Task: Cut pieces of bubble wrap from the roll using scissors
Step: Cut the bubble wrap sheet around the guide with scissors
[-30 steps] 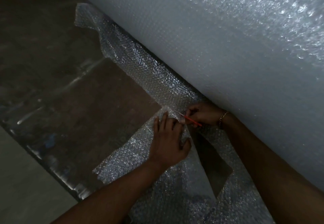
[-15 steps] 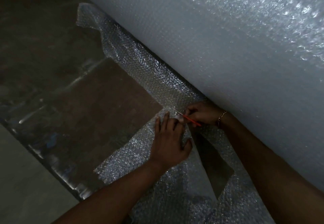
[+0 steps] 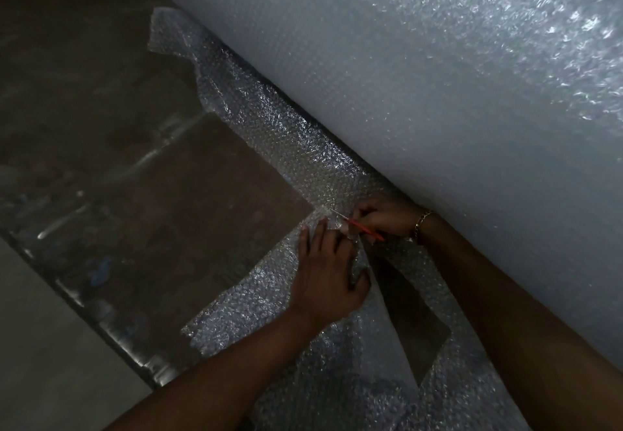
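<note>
A huge roll of bubble wrap (image 3: 421, 76) fills the upper right. A loose sheet from it (image 3: 283, 147) lies along its foot on the brown floor. My right hand (image 3: 387, 216) grips red-handled scissors (image 3: 365, 228), their thin blades pointing left into the sheet near its cut corner. My left hand (image 3: 327, 272) lies flat with straight fingers on a partly cut piece of bubble wrap (image 3: 249, 309), pressing it down just below the blades. A slit gapes open between the piece and the strip under my right forearm.
A glossy plastic-covered brown board (image 3: 141, 215) spreads to the left, ending at a pale floor (image 3: 40, 363) in the lower left corner. More crumpled bubble wrap (image 3: 337, 390) lies near my left forearm. The scene is dim.
The scissors and both hands have crept slightly left along the cut line; little else differs.
</note>
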`<control>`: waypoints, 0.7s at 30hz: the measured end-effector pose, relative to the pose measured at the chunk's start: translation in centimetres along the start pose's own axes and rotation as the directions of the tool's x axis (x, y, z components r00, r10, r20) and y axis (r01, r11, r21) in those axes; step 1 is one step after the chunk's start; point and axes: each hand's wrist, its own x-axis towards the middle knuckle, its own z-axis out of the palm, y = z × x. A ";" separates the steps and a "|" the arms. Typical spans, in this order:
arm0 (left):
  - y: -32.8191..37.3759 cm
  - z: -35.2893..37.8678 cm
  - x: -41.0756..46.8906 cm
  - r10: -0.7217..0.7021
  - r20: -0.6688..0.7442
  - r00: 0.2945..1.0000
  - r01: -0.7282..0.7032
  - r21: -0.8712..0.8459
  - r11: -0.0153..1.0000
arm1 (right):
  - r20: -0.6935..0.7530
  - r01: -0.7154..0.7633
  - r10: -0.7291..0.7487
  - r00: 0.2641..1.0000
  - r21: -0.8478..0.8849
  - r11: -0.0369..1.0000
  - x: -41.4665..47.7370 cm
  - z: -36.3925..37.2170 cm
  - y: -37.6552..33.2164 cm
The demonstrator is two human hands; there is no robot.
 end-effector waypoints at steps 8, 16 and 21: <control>-0.1 0.0 0.0 0.005 0.000 1.000 -0.005 0.001 1.000 | 0.023 0.001 -0.001 1.000 0.005 1.000 -0.3 0.1 -0.2; -0.1 0.1 0.0 0.004 -0.010 1.000 -0.004 -0.009 1.000 | 0.035 0.005 -0.007 0.999 0.049 0.999 0.3 0.4 -0.3; -0.1 0.0 0.0 -0.007 0.004 1.000 0.007 0.001 1.000 | 0.053 0.003 -0.006 0.999 0.061 0.998 0.1 0.1 0.1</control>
